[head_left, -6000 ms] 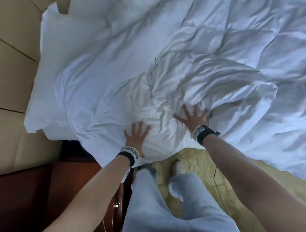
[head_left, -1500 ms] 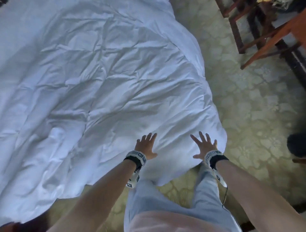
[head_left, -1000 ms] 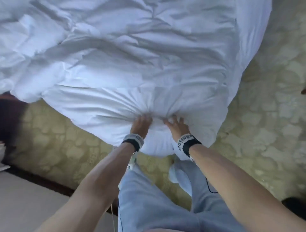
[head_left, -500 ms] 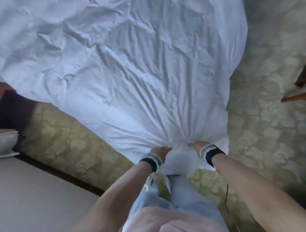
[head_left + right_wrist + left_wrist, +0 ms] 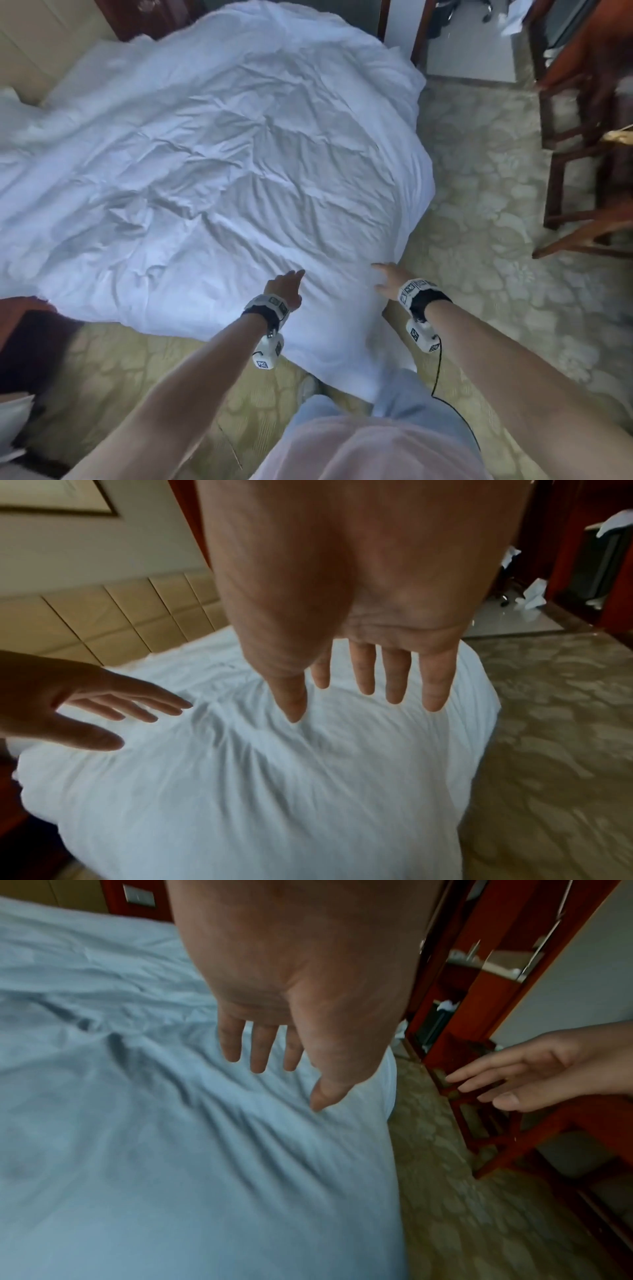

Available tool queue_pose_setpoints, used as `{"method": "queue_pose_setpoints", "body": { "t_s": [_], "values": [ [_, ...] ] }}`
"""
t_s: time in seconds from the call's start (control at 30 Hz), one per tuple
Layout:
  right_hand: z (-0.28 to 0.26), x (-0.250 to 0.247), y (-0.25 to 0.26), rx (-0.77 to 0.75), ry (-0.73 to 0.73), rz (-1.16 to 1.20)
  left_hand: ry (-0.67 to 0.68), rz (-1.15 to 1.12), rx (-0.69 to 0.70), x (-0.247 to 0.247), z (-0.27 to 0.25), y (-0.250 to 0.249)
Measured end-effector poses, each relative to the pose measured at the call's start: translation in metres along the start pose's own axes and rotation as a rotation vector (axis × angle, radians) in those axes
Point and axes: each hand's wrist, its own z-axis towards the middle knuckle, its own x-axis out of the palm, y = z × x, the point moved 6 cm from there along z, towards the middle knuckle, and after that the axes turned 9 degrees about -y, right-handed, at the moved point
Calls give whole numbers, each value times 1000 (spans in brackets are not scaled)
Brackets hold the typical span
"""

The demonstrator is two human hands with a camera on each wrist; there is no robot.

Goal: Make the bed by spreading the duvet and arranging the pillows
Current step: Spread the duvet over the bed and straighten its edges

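No readable text anywhere; the wrist bands (image 5: 416, 289) carry only coded square markers.

one duvet (image 5: 219, 164), two hands, left (image 5: 286, 286) and right (image 5: 388, 279)

A hotel-style bedroom is showing here: a white duvet (image 5: 212, 164) is covering a bed at frame centre, a padded beige headboard (image 5: 113, 620) is standing upper left, patterned carpet (image 5: 479, 212) and red-brown wooden furniture (image 5: 582, 137) are filling the right.

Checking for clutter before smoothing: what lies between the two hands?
Only wrinkled white duvet lies between the left hand and right hand, clearest in the head view.
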Motion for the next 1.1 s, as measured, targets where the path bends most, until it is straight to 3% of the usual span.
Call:
{"method": "queue_pose_setpoints", "body": {
  "t_s": [0.2,0.6,0.87,1.1],
  "values": [
    [37,-75,-15,-111,-47,33,-111,-2,-42,-71,52,-50],
    [154,-300,-193,-255,-96,-154,-185,-119,-238,-156,197,-241],
    [300,-415,-228,-349,-67,-181,-270,-156,-325,-238,344,-281],
    [482,-528,-256,-375,-65,-244,-258,-193,-358,-300,550,-296]
  ]
}}
